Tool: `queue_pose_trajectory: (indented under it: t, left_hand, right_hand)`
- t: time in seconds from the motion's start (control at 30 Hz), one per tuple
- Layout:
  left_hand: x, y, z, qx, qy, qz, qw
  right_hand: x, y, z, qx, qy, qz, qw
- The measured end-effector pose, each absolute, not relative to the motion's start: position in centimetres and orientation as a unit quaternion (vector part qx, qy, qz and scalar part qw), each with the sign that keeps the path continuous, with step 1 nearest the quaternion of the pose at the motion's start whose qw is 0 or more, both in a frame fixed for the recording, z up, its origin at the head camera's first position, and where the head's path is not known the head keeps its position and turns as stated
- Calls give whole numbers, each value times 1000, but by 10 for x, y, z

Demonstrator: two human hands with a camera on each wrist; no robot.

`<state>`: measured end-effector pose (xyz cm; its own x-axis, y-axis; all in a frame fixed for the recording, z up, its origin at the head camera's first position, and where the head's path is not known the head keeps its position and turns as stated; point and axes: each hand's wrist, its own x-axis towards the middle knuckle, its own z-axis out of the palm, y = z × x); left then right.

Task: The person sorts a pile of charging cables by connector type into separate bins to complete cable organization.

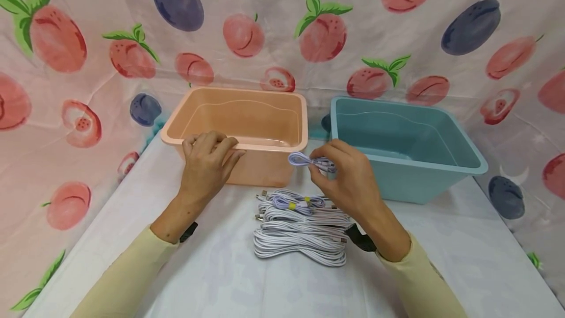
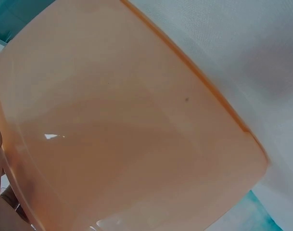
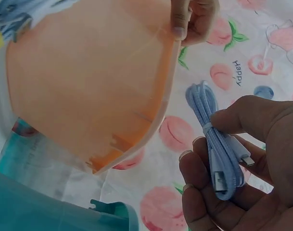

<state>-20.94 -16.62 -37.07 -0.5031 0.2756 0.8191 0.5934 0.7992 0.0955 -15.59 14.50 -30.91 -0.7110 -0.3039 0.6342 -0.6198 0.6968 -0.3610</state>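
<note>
My right hand pinches a small coiled USB cable in pale lilac between thumb and fingers. In the right wrist view the cable is tied at its middle, and its metal plugs show. It is held above the table, between the two bins. My left hand grips the front rim of a peach plastic bin, with the thumb outside and the fingers over the edge. Below the hands lies a pile of white coiled cables. Lilac cables with yellow ties rest on top of it.
A teal plastic bin stands right of the peach one, with a narrow gap between them. A white cloth covers the table. Behind the bins hangs a fruit-printed curtain.
</note>
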Motion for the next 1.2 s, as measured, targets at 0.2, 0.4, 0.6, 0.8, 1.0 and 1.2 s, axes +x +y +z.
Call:
queue_pose_trajectory:
  t: [0.2, 0.4, 0.6, 0.8, 1.0, 1.2]
  left_hand:
    - [-209, -166, -371, -258, -846, -190, 426]
    - [-209, -166, -371, -260, -843, -190, 430]
    - [-210, -166, -373, -261, -841, -190, 434]
    - [-210, -166, -374, -261, -841, -191, 435]
    - [-211, -167, -375, -263, -838, -194, 437]
    - [-210, -166, -374, -262, -839, -194, 435]
  right_hand:
    - [-160, 140, -305, 264, -873, 302, 278]
    - [-168, 135, -304, 267, -868, 308, 285]
    - [-176, 130, -304, 258, -864, 322, 287]
    - [-186, 124, -305, 263, -860, 331, 287]
    - [-194, 119, -307, 261, -863, 321, 289]
    - [-203, 114, -312, 268, -860, 313, 303]
